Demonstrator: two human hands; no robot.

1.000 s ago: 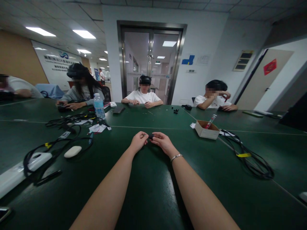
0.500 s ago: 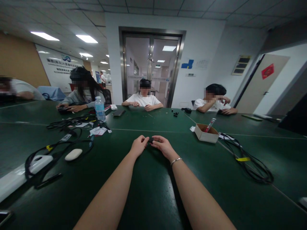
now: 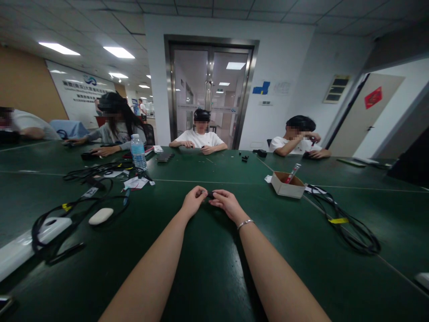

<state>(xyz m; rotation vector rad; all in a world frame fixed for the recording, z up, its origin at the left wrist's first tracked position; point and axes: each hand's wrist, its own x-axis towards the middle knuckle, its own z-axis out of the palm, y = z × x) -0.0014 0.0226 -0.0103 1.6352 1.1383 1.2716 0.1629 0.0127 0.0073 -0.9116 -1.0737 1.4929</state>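
Note:
A small black part point(image 3: 211, 195) sits between my two hands, just above the green table point(image 3: 208, 250). The fingertips of my right hand point(image 3: 228, 204), which has a silver bracelet at the wrist, grip it from the right. My left hand point(image 3: 193, 201) is closed in a pinch right at the part's left end. Whatever lies between the left thumb and fingers is too small and hidden to make out. The exact kind of the black part cannot be told either.
On the left are a water bottle point(image 3: 138, 153), black cables point(image 3: 47, 223), a white mouse-like object point(image 3: 101, 216) and a white device point(image 3: 36, 241). A cardboard box point(image 3: 288, 190) and coiled cable point(image 3: 355, 235) lie right. Several people sit around the table; small black pieces point(image 3: 245, 158) lie far across.
My left fingertips have shifted slightly up and away from the black part. My right hand stays nearly still. Across the left side, a co-worker's hands have moved apart.

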